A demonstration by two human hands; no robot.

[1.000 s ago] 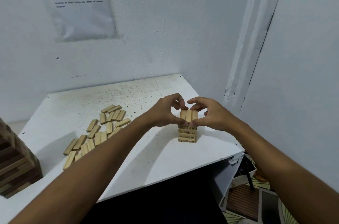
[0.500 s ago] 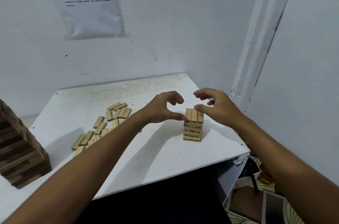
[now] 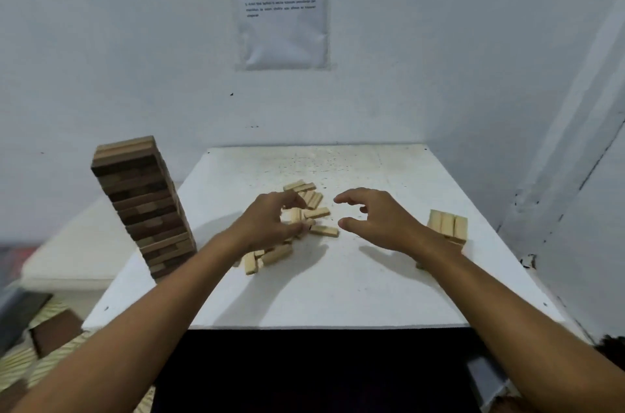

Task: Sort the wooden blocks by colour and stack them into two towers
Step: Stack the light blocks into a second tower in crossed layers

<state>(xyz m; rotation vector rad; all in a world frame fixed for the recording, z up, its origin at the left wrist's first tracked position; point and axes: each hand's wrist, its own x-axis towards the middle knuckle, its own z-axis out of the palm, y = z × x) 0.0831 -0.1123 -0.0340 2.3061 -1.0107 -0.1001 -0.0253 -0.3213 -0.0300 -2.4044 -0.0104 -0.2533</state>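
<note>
Both hands left pale tower (rectangular blocks).

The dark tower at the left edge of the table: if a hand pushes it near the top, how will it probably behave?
The dark tower is tall and narrow and appears to lean, so it would likely tip rather than slide. Its blocks look only stacked, not joined, so the upper layers may shift or scatter. It stands at the table edge, so pieces could fall off.

Dark tower stands left, loose pale blocks centre, short pale tower right.
</note>
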